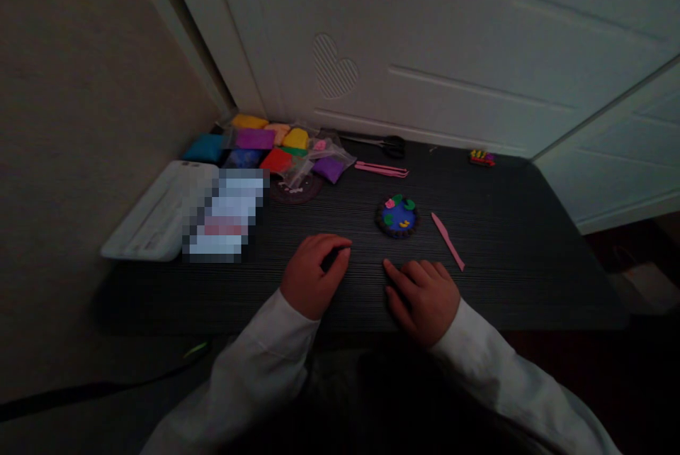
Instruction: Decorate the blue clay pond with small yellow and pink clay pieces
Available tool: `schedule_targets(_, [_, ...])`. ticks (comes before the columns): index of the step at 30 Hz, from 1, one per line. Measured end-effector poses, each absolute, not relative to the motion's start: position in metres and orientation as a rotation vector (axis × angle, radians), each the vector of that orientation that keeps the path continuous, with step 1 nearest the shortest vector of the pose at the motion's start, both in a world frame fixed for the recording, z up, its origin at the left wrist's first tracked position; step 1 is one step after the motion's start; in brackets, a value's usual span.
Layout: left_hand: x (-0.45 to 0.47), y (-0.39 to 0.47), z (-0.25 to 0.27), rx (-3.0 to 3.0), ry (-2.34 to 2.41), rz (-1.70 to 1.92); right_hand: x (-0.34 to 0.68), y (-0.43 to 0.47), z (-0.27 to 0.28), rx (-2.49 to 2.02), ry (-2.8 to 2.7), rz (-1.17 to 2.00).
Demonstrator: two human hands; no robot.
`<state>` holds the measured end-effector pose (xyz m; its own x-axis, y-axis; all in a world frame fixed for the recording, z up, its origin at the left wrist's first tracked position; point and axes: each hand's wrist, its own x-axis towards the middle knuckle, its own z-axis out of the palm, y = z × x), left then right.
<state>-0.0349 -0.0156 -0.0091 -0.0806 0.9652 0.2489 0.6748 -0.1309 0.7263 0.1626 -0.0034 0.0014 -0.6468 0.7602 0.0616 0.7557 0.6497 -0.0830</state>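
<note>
Nearest you: white sleeves (265, 341), both wrists at the near edge of the dark tabletop (531, 256). Your left hand (317, 276) is curved, thumb and index tips close together; can't tell if they meet. Your right hand (423, 299) is loosely curled, index out forward, thumb apart below it.

The clay pond disc (398, 217) lies flat just beyond your fingertips, apart from both hands: ahead and to the right of the left hand, ahead and slightly to the left of the right. Blue middle, dark beaded rim, green pads, pink flower, small yellow bits.

Pink clay knife (448, 241) lies right of the disc, ahead of your right hand. Well left of your left hand: pixelated rectangle (231, 217), white tray (162, 210) beside it.

Farther: round purple-tinted plate (297, 194), pink slim tools (381, 169), bagged clay packs (256, 138) in a heap, black-handled scissors (394, 147). Small multicolour piece (482, 157) sits far right. Behind it all, white panel with raised heart (336, 69).
</note>
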Motion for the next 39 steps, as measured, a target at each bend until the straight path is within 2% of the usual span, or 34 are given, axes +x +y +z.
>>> schedule_targets(12, [-0.035,-0.016,-0.009,1.822,1.761,1.078,0.176,0.005,-0.003,-1.235,-2.512,0.447])
schedule_targets(20, [-0.035,-0.016,-0.009,1.822,1.765,1.070,0.175,0.008,-0.009,-1.175,-2.586,0.343])
schedule_targets(39, [-0.036,-0.017,-0.009,1.810,1.768,1.050,0.156,0.011,-0.008,-1.381,-2.428,0.363])
